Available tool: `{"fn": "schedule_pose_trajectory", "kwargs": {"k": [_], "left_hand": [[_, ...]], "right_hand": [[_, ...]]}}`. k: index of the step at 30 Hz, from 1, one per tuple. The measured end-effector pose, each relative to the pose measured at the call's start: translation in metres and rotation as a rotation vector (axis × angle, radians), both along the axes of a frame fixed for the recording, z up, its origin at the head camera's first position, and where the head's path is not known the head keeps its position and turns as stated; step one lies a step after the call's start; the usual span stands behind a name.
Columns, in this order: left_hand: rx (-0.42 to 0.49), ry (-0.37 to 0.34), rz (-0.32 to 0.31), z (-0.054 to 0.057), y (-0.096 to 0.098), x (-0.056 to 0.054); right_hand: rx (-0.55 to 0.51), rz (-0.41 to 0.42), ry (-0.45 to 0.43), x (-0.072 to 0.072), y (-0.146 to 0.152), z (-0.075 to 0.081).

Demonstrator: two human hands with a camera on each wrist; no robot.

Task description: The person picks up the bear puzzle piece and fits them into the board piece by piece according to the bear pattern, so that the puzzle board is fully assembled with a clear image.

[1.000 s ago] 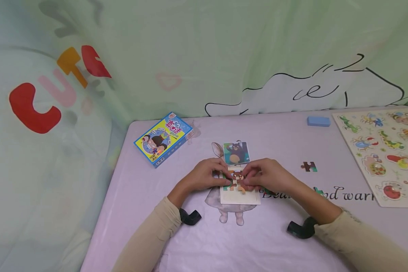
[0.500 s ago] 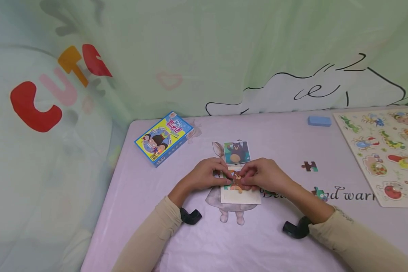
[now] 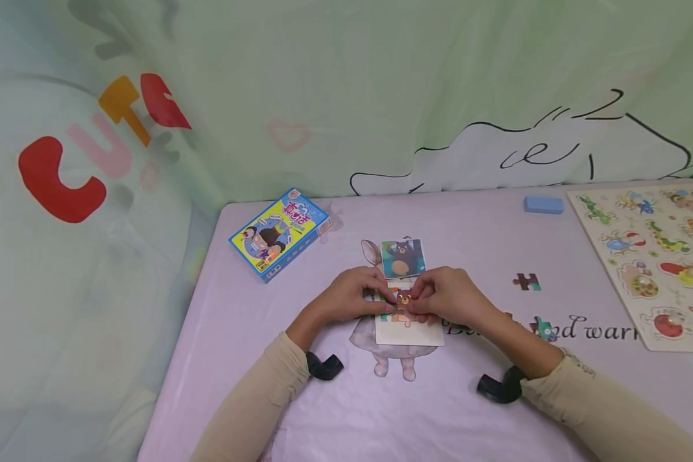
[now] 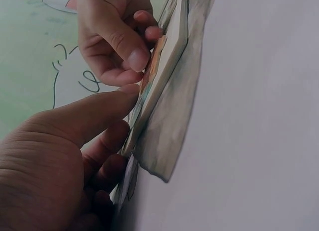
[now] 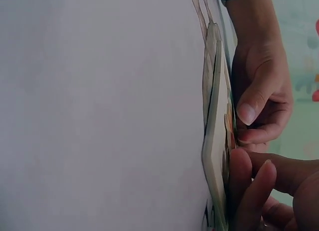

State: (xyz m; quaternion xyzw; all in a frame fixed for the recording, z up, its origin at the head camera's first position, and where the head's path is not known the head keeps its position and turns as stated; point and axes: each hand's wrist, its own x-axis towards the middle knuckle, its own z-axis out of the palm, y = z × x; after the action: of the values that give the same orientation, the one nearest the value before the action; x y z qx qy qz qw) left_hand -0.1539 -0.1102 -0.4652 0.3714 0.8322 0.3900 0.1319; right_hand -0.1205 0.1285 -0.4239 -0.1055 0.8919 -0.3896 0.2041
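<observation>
A small pale puzzle board point(image 3: 410, 335) lies mid-table, its far part covered by joined jigsaw pieces showing a brown bear point(image 3: 405, 300). My left hand point(image 3: 351, 296) holds the board's left side, thumb on top of the pieces and the other fingers curled at the edge. From the right, my right hand point(image 3: 452, 296) pinches a brown jigsaw piece point(image 4: 153, 61) between thumb and fingers, low against the assembled part. The right fingers partly hide that piece. Just beyond the board lies a picture card point(image 3: 403, 258) of a dark bear.
To the right lie a loose brown-and-teal piece point(image 3: 527, 282) and a teal piece point(image 3: 545, 328); the right forearm partly covers others. A blue block point(image 3: 543, 205) and an insect peg board point(image 3: 649, 269) are farther right. A blue-yellow box point(image 3: 280, 235) sits at back left.
The brown piece under my right hand has shifted left, and the pale gap between the bear pieces has closed. My right hand moved slightly left; my left hand stayed in place.
</observation>
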Motion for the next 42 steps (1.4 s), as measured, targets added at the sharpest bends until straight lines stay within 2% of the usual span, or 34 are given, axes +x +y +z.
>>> {"fn": "schedule_pose_trajectory", "kwargs": {"k": [6, 15, 19, 33, 42], "left_hand": [[-0.009, -0.001, 0.011, 0.000, 0.001, 0.000], [-0.129, -0.020, 0.162, 0.006, 0.016, 0.005], [-0.142, -0.024, 0.197, 0.005, 0.019, 0.006], [-0.114, -0.051, 0.217, 0.007, 0.021, 0.008], [-0.118, 0.005, 0.123, 0.006, 0.021, 0.008]], "right_hand": [[0.074, 0.048, 0.081, -0.005, 0.010, 0.001], [0.094, 0.122, 0.082, -0.009, 0.008, 0.001], [0.104, 0.122, 0.089, -0.008, 0.006, 0.002], [0.127, 0.117, 0.109, -0.007, 0.004, 0.000], [0.125, 0.124, 0.103, -0.007, 0.004, 0.000]]}}
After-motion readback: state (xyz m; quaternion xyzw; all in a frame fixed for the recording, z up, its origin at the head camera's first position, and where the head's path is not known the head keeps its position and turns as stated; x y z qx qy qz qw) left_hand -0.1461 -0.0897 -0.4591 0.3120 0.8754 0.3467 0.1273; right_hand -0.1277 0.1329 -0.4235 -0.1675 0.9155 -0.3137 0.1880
